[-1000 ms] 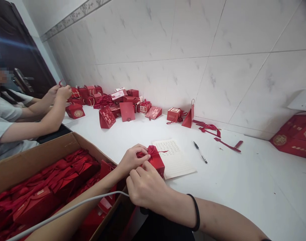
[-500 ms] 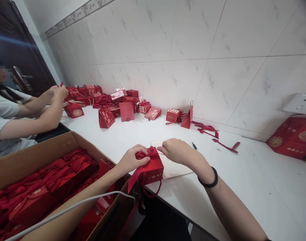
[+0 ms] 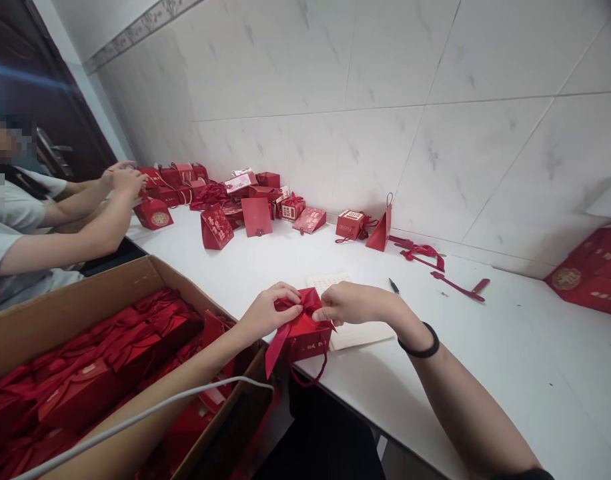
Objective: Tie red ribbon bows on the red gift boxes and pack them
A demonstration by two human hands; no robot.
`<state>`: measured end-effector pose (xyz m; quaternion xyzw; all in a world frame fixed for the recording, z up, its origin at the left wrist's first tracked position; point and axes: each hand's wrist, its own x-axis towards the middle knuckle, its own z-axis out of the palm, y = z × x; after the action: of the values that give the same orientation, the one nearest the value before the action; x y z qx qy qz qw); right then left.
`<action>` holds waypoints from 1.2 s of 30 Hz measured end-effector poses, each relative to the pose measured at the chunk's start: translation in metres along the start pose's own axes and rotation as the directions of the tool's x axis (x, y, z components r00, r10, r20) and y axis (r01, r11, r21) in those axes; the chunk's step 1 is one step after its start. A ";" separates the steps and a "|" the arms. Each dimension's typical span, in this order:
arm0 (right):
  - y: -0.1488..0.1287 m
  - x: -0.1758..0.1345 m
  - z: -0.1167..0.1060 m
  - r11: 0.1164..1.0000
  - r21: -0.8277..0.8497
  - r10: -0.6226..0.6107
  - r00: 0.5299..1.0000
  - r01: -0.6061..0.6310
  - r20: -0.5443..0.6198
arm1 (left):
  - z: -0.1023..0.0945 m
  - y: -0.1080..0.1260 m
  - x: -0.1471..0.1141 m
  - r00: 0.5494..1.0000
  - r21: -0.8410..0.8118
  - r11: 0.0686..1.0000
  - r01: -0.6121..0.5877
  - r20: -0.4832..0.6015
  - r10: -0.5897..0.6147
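Both the left hand (image 3: 270, 311) and right hand (image 3: 350, 303) pinch the satin bow (image 3: 309, 302) on the red gift box (image 3: 304, 348) beneath them, where uneven tugging could skew it or drag the box off the bench (image 3: 510, 347).

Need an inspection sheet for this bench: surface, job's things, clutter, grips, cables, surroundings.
Surface: white table, small dark speck at right.
Job's things: red box by the near edge, bow on top.
Clutter: notebook, partly hidden pen, loose ribbons, other boxes.
Grips: left grip pinching the bow; right grip at its other side, exact hold unclear.
Cables: white cable crossing the left forearm.
Surroundings: carton of packed boxes at left, tiled wall, co-worker far left.
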<state>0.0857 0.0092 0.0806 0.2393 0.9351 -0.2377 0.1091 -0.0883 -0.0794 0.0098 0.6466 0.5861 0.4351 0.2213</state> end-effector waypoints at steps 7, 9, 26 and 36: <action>-0.002 0.001 0.002 0.994 -0.106 0.008 0.999 -0.012 -0.034 | 0.000 -0.002 0.000 1.000 0.011 1.000 0.009 -0.009 -0.009; -0.003 0.000 0.001 0.995 -0.105 -0.007 1.000 0.004 -0.025 | 0.000 -0.002 0.000 1.000 0.011 1.000 0.008 -0.015 -0.008; -0.010 -0.014 0.000 0.988 -0.155 -0.013 0.998 0.023 0.069 | 0.004 0.003 0.000 1.000 0.051 0.999 0.001 -0.001 -0.001; -0.004 -0.037 -0.012 0.997 -0.071 0.026 0.997 -0.021 0.072 | 0.002 0.004 0.001 1.000 0.063 0.998 0.012 0.022 -0.013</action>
<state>0.1141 -0.0027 0.1044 0.2374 0.9354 -0.2121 0.1540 -0.0848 -0.0784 0.0122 0.6545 0.6011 0.4077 0.2099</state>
